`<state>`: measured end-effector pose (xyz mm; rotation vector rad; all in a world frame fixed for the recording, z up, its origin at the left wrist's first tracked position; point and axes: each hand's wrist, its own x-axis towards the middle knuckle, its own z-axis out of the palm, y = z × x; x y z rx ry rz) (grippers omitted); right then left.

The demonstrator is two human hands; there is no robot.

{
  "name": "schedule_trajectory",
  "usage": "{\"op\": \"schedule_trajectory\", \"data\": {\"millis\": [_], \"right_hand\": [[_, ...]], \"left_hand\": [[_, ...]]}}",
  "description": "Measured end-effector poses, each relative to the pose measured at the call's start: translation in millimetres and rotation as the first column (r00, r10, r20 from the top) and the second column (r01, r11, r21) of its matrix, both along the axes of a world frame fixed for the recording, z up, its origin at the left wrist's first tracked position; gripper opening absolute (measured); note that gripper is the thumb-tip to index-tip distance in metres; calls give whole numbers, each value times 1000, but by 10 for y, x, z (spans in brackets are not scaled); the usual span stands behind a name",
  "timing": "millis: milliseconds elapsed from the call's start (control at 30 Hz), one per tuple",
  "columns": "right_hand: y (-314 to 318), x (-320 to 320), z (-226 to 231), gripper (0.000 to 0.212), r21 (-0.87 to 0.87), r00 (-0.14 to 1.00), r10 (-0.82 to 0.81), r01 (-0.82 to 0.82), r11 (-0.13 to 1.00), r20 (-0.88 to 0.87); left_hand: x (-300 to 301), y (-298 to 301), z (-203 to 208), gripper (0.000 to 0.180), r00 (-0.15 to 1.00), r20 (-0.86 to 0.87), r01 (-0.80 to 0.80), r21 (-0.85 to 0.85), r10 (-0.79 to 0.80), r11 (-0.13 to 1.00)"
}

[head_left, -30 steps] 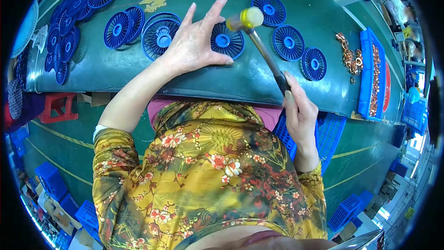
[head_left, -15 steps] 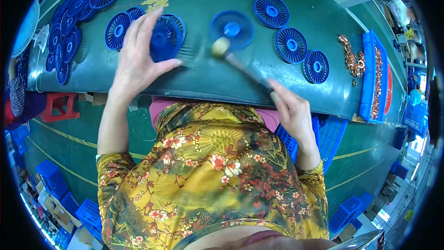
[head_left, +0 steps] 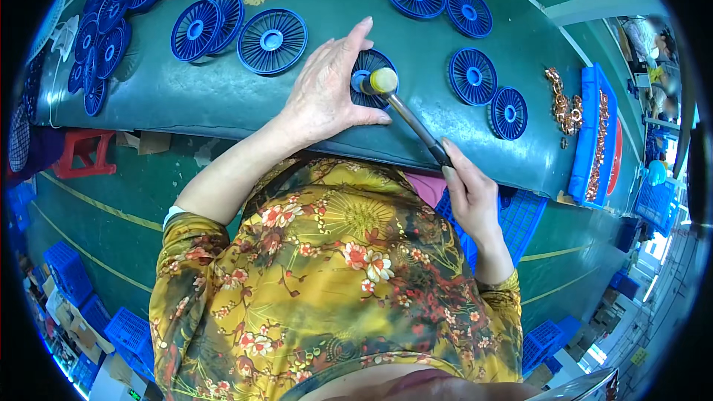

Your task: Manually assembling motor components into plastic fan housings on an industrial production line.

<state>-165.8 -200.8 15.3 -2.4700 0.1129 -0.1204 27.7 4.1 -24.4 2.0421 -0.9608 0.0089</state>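
Left hand [head_left: 321,96] has swung rightward, spread around a blue wheel [head_left: 379,61].

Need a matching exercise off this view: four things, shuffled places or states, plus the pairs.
Things
1. mallet
2. red plastic stool
3. left grip
4. long blue bin

Places or states
A. spread open at a blue spoked disc
B. held in the right grip
C. holding copper-coloured rings
D. on the floor, off to the left

Pairs: 1-B; 2-D; 3-A; 4-C
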Motion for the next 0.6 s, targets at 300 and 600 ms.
{"op": "schedule_trajectory", "data": {"millis": [300,600], "right_hand": [[-24,274,43,41,-120,996,91,-89,989,14],[-13,100,41,34,160,958,266,-248,956,-107]], "left_hand": [[-8,116,-5,123,999,40,-8,-65,11,998],[383,941,99,109,895,407,-264,153,182,952]]}}
